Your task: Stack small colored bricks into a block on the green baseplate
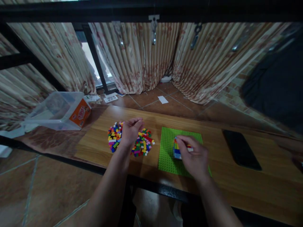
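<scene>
While our left hand (130, 130) hovers half-curled, holding nothing, over the bricks (143, 145), our right hand (193, 157) pinches the model (176, 152) on the baseplate (168, 148).

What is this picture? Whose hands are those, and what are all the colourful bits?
The camera sits on a person's head, looking down, so the two arms are that person's own. The left hand hovers over a pile of small colourful bricks on a wooden table. The right hand rests on a little brick build standing on a green baseplate. A dark phone lies to the right, and a clear plastic box sits to the left.
</scene>
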A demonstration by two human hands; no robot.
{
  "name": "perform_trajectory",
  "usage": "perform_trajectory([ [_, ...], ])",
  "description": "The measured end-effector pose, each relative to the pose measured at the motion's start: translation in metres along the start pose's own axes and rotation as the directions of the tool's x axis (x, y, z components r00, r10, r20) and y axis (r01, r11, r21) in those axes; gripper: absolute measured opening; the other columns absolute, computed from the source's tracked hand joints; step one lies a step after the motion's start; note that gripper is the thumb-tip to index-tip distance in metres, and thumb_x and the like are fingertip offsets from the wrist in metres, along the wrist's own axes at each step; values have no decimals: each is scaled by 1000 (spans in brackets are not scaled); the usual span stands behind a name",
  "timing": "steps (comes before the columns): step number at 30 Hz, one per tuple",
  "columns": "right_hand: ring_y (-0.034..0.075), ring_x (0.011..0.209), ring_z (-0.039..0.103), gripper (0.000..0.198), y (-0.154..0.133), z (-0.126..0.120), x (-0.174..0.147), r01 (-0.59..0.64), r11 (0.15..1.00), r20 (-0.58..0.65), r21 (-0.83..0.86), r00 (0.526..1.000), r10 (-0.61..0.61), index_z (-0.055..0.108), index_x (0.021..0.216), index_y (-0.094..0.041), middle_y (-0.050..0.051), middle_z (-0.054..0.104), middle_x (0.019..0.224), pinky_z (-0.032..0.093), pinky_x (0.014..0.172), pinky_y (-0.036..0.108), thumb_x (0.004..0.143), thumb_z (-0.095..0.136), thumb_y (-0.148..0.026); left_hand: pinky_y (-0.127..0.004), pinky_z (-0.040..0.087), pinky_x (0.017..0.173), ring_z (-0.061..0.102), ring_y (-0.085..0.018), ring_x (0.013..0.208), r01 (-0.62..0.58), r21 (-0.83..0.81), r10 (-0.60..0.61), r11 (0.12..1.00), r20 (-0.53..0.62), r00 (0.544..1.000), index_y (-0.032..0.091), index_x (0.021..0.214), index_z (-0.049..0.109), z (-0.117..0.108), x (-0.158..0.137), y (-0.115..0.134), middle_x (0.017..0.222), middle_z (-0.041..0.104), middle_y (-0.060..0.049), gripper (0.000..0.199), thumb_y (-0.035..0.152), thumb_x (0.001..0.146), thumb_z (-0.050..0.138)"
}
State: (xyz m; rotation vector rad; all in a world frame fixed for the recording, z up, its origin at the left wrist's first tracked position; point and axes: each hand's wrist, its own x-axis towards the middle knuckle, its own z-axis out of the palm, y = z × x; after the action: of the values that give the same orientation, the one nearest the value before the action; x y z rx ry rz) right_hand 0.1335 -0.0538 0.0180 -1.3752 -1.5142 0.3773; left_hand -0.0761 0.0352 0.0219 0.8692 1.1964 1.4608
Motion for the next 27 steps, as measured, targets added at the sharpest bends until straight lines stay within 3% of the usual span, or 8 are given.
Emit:
perform_trajectory([
  [3,17,81,66,18,-18,24,-16,132,991,231,37,963,-137,70,96,-26,2,72,88,52,75,30,92,53,-23,-20,47,59,59,-9,58,-7,-57,4,998,-46,999,14,77,69,-1,1,2,66,66,0,23,29,62,78],
  [7,18,88,66,16,-23,50,-26,153,988,388,10,910,-145,69,96,-24,3,71,94,52,80,30,91,54,-19,-18,43,54,56,-7,54,-38,-91,28,995,-107,994,13,80,69,-8,1,9,65,65,0,22,30,66,76],
  [12,20,91,65,14,-19,63,-26,111,992,396,-62,915,-78,68,99,-23,5,68,97,52,80,32,88,61,-21,-17,43,55,56,-6,55,-100,-193,59,976,-208,976,13,83,69,-28,4,20,66,63,1,24,29,67,75],
  [15,20,92,65,13,-22,69,-29,138,988,392,-65,914,-102,69,97,-24,4,68,99,52,81,32,86,63,-22,-15,42,53,55,-5,53,-174,-270,78,947,-333,940,12,82,67,-47,7,31,66,62,2,20,27,69,73],
  [18,20,93,64,14,-26,76,-34,182,981,414,-61,900,-141,70,97,-26,4,67,98,52,82,32,86,62,-21,-13,40,50,52,-2,49,-179,-385,-14,905,-449,894,13,79,65,-68,7,44,62,58,4,10,19,72,67],
  [22,19,90,63,18,-23,84,-38,223,973,453,-58,874,-174,72,97,-27,3,66,96,51,80,32,89,57,-19,-12,38,45,49,-1,44,-136,-502,-130,854,-459,879,14,78,62,-86,7,52,57,55,6,1,14,77,61],
  [27,19,86,64,21,-9,86,-31,201,976,400,-81,904,-153,73,92,-26,4,66,94,52,75,31,89,54,-18,-12,38,45,48,-1,41,-94,-546,-184,833,-432,883,15,77,61,-88,6,53,55,54,7,3,13,80,59],
])
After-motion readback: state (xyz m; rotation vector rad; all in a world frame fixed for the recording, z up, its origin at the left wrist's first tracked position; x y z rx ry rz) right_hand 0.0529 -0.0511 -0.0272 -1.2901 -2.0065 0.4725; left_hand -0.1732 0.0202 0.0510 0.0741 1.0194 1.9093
